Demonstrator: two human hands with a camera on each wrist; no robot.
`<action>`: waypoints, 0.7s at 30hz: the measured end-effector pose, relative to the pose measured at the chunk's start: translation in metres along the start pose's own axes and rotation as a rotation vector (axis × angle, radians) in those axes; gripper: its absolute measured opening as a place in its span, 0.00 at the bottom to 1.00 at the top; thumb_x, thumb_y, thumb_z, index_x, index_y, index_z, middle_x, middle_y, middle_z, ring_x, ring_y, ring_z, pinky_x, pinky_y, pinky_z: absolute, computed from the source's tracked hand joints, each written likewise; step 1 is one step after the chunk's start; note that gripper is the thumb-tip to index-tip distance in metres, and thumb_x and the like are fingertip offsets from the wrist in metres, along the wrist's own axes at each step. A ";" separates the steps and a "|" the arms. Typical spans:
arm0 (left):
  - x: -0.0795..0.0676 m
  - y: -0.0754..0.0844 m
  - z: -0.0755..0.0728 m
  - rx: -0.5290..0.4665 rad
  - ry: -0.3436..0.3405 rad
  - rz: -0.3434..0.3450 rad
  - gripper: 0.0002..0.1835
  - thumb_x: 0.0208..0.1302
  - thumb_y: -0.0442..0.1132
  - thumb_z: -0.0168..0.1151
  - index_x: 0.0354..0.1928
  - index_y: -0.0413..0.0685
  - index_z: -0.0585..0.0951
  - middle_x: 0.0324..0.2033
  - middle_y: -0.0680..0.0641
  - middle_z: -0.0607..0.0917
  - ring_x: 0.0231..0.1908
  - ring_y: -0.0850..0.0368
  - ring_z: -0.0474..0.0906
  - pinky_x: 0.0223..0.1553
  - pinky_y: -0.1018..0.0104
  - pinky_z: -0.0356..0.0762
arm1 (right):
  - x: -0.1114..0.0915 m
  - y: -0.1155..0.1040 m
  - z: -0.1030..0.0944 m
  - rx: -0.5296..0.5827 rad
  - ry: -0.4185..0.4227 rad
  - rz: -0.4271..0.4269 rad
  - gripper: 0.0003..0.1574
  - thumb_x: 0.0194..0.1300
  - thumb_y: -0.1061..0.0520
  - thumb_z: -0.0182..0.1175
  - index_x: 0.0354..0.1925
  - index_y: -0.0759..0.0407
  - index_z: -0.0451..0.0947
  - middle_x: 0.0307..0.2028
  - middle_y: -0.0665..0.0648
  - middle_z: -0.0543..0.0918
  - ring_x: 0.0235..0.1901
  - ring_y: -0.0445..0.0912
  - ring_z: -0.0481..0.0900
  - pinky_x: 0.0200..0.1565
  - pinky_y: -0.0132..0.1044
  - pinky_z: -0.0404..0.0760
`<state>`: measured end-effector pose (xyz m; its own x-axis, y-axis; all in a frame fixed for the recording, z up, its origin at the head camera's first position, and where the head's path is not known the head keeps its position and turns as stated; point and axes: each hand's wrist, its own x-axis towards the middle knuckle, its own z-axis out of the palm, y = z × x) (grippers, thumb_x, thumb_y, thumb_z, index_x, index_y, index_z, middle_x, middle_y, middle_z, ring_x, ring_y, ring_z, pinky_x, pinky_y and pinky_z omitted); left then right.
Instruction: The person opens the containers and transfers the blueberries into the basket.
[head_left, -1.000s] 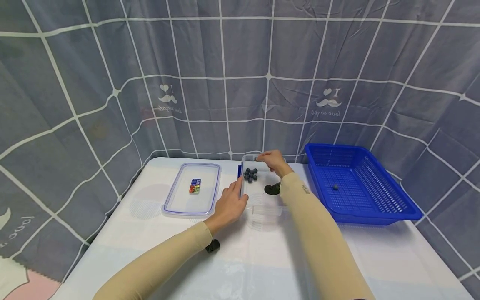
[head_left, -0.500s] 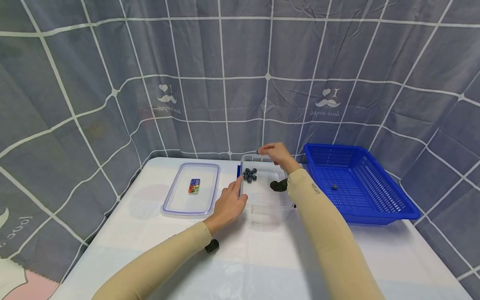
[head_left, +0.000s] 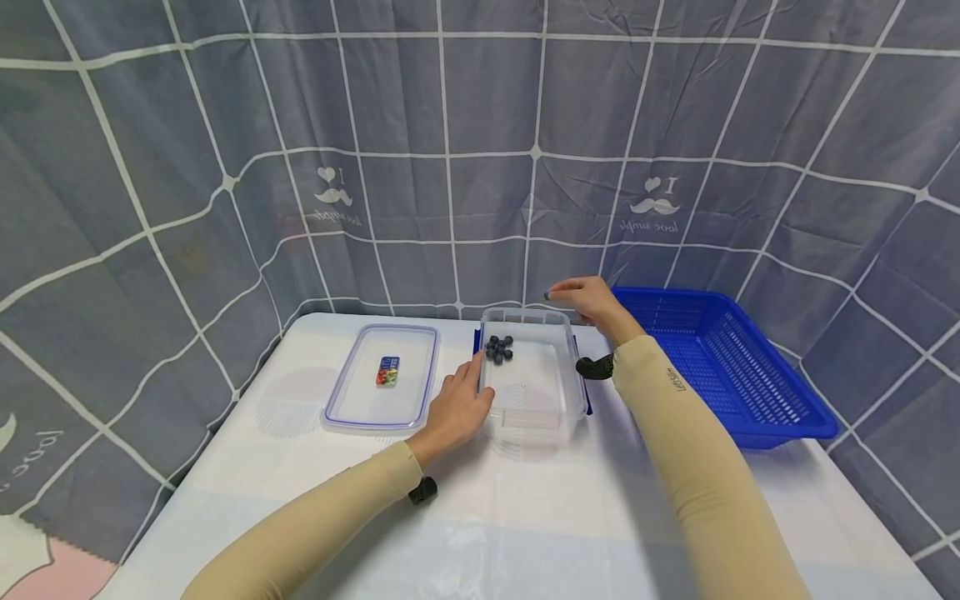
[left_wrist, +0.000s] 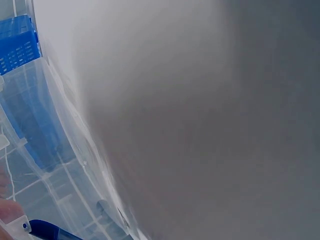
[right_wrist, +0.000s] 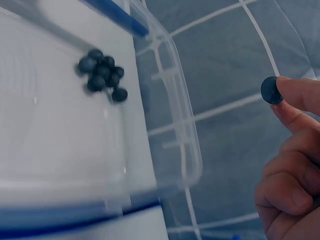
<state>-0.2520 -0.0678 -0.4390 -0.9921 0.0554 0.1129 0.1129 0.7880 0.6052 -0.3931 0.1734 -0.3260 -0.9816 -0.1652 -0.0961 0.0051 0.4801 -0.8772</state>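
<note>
My right hand pinches a single blueberry between thumb and index finger, the other fingers curled in. It is held up beyond the far right corner of a clear plastic box. Several blueberries lie clustered inside the box by its left wall. My left hand rests at the box's left side, index finger stretched along the rim and thumb spread over the wall. In the left wrist view only fingertips show, beside a blue clip.
A clear lid with a colourful label lies left of the box. To the right stands a blue perforated basket, partly covered by my right sleeve. A grey checked curtain hangs behind the white-covered table.
My right hand has moved up and to the right with the blueberry, from above the box to past its far right corner. The sleeve now hides the basket's blueberry. My left hand stays put.
</note>
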 end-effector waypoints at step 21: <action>0.002 -0.001 0.001 0.006 0.005 0.000 0.38 0.71 0.53 0.44 0.81 0.60 0.51 0.75 0.48 0.65 0.69 0.42 0.65 0.59 0.41 0.73 | -0.030 0.063 -0.098 -0.090 0.025 0.101 0.34 0.72 0.45 0.59 0.69 0.60 0.71 0.11 0.43 0.59 0.11 0.39 0.54 0.20 0.35 0.61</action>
<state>-0.2539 -0.0682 -0.4405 -0.9918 0.0522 0.1164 0.1121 0.7919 0.6003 -0.3819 0.2932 -0.3316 -0.9813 -0.0915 -0.1695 0.0882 0.5687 -0.8178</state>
